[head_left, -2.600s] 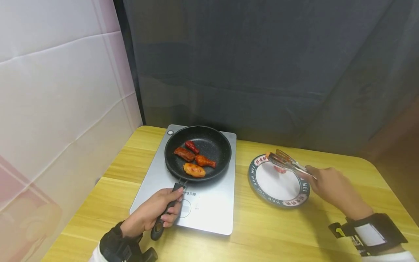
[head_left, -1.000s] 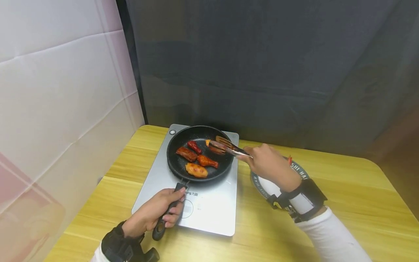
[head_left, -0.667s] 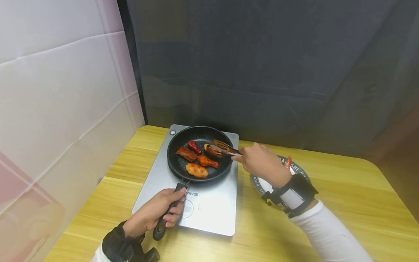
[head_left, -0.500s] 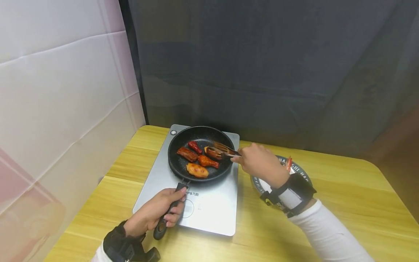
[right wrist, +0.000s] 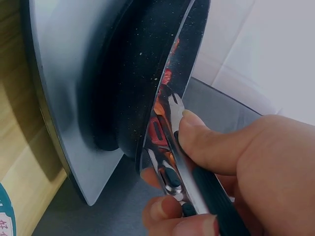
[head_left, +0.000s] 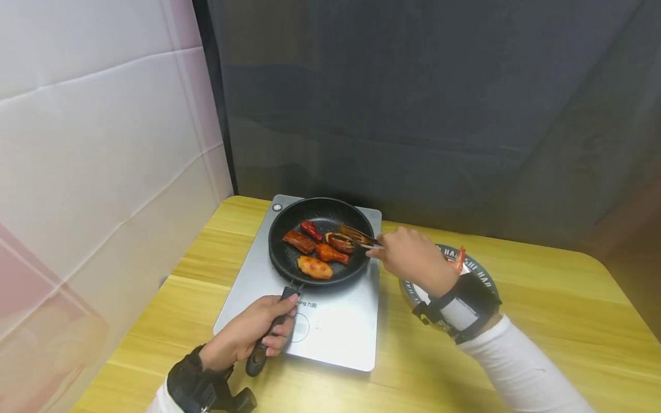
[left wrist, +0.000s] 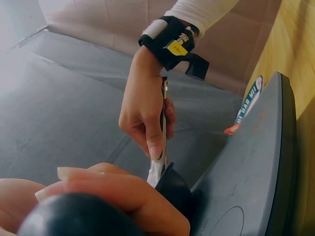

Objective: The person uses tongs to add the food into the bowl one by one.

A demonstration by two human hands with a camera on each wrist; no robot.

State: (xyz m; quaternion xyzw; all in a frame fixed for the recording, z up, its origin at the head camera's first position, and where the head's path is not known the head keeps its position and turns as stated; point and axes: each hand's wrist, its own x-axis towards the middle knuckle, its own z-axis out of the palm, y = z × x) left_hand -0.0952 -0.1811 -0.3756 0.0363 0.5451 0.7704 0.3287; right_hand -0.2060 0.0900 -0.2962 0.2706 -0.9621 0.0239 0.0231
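In the head view my left hand (head_left: 260,327) grips the black handle (head_left: 257,358) of a frying pan (head_left: 338,209). My right hand (head_left: 413,258) holds metal tongs (head_left: 356,234), their slotted ends inside the pan's right side. Beneath the tongs lies an orange-edged piece of food (head_left: 329,236), partly covered, so its kind is unclear. Left of it are a dark red drumstick (head_left: 311,229), a brown slab of meat (head_left: 299,242), an orange drumstick (head_left: 331,253) and a yellow-orange chicken wing (head_left: 315,267). The right wrist view shows thumb and fingers around the tongs (right wrist: 189,182).
The pan stands on a silver induction cooker (head_left: 335,338). Right of it, a plate (head_left: 482,275) with a dark patterned rim and a reddish item (head_left: 458,259) is partly hidden by my right forearm. A grey curtain (head_left: 413,115) closes the back, a pale one (head_left: 103,172) the left.
My right hand has carried the tongs and the orange-edged piece from the plate leftward and lowered them into the pan. The tongs' ends now lie over that piece. My left hand keeps its grip.
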